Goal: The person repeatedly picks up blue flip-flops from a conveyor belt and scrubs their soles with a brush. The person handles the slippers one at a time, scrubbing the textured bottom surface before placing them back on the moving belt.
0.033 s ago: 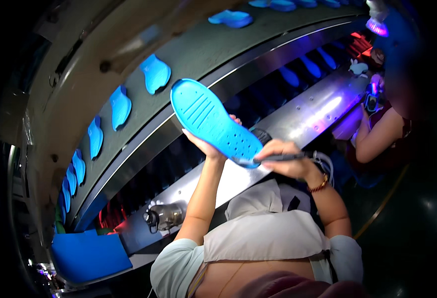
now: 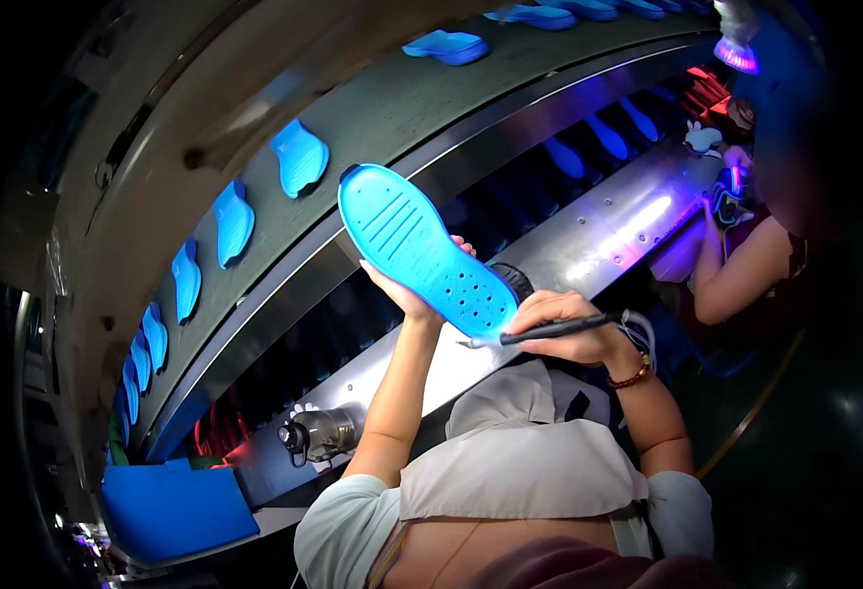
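A bright blue shoe sole (image 2: 422, 245), with grooves at one end and small holes at the other, is held up over the bench. My left hand (image 2: 402, 293) is closed round its left edge and underside, with fingertips showing at the far side. My right hand (image 2: 569, 329) grips a slim black pen-shaped tool (image 2: 559, 327) by the holed end. The tool's pale tip sticks out just past that end; whether it touches the sole I cannot tell. A black ridged piece (image 2: 513, 281) shows partly behind the sole.
Beyond the metal bench (image 2: 589, 231), a conveyor belt (image 2: 353, 118) carries several blue soles (image 2: 299, 157). A grey bottle (image 2: 319, 435) stands at the left, near a blue panel (image 2: 181, 510). Another person's arm (image 2: 741, 275) is at the right, under a purple-lit lamp (image 2: 736, 49).
The tool's tip has shifted slightly down and left, from over the sole's holed end to just beyond its edge. The left hand's hold looks the same.
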A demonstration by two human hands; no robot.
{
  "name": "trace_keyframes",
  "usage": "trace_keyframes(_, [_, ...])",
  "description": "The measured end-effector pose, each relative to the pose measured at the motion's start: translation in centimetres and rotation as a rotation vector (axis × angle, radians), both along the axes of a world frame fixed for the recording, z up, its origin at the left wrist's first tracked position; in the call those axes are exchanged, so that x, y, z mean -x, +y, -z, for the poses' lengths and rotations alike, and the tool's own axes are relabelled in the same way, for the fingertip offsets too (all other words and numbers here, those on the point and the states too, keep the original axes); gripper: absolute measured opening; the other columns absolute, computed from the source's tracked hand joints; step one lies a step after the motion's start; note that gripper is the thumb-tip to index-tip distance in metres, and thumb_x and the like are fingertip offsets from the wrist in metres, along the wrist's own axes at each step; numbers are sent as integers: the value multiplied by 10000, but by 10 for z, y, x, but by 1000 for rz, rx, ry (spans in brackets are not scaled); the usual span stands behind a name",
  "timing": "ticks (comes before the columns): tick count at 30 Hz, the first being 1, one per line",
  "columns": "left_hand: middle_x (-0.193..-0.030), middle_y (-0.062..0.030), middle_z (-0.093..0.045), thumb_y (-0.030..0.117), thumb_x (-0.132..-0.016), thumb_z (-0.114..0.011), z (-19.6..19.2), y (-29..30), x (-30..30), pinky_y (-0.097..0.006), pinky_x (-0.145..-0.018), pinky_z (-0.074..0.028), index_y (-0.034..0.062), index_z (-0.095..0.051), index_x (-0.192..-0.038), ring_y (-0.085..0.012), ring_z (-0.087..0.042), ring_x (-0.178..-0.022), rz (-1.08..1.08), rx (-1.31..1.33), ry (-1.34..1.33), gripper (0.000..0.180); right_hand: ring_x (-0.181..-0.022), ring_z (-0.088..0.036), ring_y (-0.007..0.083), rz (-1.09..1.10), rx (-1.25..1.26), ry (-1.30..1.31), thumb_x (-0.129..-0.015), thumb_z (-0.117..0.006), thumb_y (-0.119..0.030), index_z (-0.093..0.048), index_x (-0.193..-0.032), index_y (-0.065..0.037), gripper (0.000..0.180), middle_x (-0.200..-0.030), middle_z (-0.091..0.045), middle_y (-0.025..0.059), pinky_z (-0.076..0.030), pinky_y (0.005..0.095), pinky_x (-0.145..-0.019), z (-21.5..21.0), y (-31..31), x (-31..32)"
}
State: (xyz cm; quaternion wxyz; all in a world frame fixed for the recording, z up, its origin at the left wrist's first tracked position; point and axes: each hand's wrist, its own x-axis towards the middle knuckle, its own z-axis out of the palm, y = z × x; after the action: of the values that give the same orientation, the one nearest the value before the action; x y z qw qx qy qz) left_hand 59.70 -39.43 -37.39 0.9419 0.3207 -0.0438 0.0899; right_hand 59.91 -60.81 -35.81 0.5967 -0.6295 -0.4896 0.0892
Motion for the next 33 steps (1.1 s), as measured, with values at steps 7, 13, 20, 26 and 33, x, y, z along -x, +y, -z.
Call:
trace_keyframes(7, [-843,-209,-569,794,-657,-5,-11,-52,-35,-434,-698,-469,-11,-459,-1080,-327,-566,-748,-21,-67,151,1016,-817,-572,188,126,31,185,-674,-665,-49,-652,-860,-21,189,-858,-605,100,-440,273,-743,7,-50,-26])
trace_keyframes(13, [-886,-217,-567,800,-654,-12,-22,-89,-63,-444,-735,-464,-10,-437,-1118,-333,-563,-796,1,-59,150,1026,-736,-566,94,77,-85,627,-742,-615,-30,-627,-908,9,170,-839,-624,65,-444,193,-676,14,-86,-57])
trace_keyframes(20, [-1228,-203,-420,619,-789,-326,11,-135,-48,-528,-869,-380,61,-301,-1300,-377,-441,-1093,115,51,160,757,-758,-552,71,143,-167,847,-760,-611,-50,-614,-922,13,174,-826,-624,49,-430,178,-686,5,-93,-66])
trace_keyframes(26, [-1065,-145,-552,298,-824,-485,6,-101,-42,-382,-814,-463,32,-459,-1146,-256,-562,-937,187,100,302,418,-778,-623,179,-144,-22,267,-693,-639,2,-633,-883,2,190,-856,-646,110,-478,251,-688,-18,-115,-79])
trace_keyframes(33, [-1052,-172,-554,321,-796,-533,-39,-85,-33,-337,-807,-459,3,-462,-1174,-226,-581,-876,601,-253,660,500,-828,-626,234,-398,176,43,-694,-643,7,-626,-879,-4,186,-883,-640,122,-488,291,-757,-36,-101,-74])
